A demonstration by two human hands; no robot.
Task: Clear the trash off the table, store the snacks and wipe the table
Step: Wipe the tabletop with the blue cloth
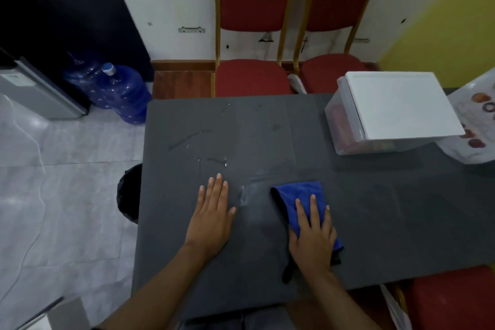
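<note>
My right hand (312,236) presses flat on a folded blue cloth (297,197) lying on the dark grey table (388,217), fingers straight. My left hand (211,217) rests flat on the bare tabletop to the left of the cloth, fingers straight and together. Wet streaks (211,161) and smears show on the table beyond my left hand. A clear storage box with a white lid (396,107) stands at the back right of the table, with red packets visible through its side.
Two red chairs (251,78) stand behind the table. A black bin (130,193) sits on the floor at the table's left edge. Blue water jugs (117,91) stand on the floor at the left. A printed plastic bag (474,126) lies right of the box.
</note>
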